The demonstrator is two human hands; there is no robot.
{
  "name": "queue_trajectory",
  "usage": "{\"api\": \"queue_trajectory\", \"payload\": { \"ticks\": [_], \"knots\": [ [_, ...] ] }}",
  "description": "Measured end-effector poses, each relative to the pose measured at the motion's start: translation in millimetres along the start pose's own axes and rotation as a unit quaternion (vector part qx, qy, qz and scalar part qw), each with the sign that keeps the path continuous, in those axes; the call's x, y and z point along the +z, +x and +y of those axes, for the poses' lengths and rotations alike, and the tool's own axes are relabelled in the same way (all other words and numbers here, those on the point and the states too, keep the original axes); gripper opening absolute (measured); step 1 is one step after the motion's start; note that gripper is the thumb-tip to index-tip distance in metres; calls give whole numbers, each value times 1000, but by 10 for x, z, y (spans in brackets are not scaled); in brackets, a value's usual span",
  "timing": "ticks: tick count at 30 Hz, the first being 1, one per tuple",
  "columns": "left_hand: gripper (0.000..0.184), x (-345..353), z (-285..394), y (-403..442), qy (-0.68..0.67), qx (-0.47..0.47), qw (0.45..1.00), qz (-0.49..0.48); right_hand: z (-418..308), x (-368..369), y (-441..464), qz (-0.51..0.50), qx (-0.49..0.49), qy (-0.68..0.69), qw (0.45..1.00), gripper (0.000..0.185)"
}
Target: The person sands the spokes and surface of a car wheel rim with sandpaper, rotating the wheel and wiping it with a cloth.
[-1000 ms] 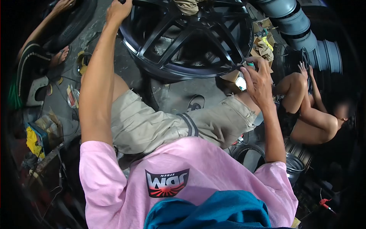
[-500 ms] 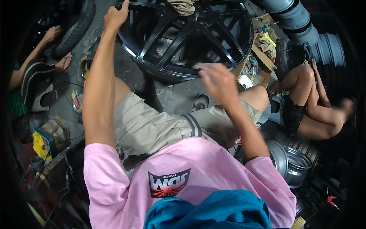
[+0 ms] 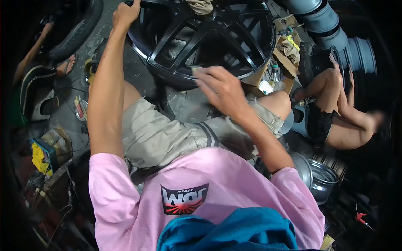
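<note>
A large black spoked wheel rim (image 3: pixel 213 39) lies tilted before my knees, with a crumpled tan cloth (image 3: pixel 200 6) on its hub area. My left hand (image 3: pixel 127 14) is wrapped round the rim's upper left edge. Near the rim's lower edge, my right hand (image 3: pixel 220 85) is closed in a pinch, slightly blurred by motion. A small pale piece (image 3: pixel 194 70) shows at its fingertips; I cannot make out what it is.
An open cardboard box (image 3: pixel 287 69) with tools and paper stands right of the rim. Grey rims (image 3: pixel 322 21) are stacked at upper right. One person (image 3: pixel 349 125) sits at right, another (image 3: pixel 35 79) at left by a tire (image 3: pixel 77 35). Silver rims (image 3: pixel 322 180) lie lower right.
My right hand has moved leftward along the rim's lower edge, from its right side. My left hand has stayed on the upper left edge. The view has shifted slightly.
</note>
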State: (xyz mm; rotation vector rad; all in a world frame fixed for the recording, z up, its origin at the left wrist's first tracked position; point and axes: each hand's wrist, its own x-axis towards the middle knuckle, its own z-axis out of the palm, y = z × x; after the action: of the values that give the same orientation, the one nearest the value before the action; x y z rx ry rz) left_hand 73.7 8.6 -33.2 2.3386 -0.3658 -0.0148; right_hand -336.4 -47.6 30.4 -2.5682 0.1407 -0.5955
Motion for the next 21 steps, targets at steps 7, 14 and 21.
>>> {"api": "queue_trajectory", "payload": {
  "ticks": [7, 14, 21],
  "knots": [
    [83, 1, -42, -3, -3, 9, 1000, -5, 7, 36, 1, -10, -1, 41, 999, 25],
    [60, 177, -204, 83, 54, 63, 992, 96, -141, 289, 198, 23, -28, 54, 998, 32],
    [108, 254, -428, 354, 42, 52, 998, 6, -49, 93, -50, 11, -17, 21, 1000, 30]
  ]
}}
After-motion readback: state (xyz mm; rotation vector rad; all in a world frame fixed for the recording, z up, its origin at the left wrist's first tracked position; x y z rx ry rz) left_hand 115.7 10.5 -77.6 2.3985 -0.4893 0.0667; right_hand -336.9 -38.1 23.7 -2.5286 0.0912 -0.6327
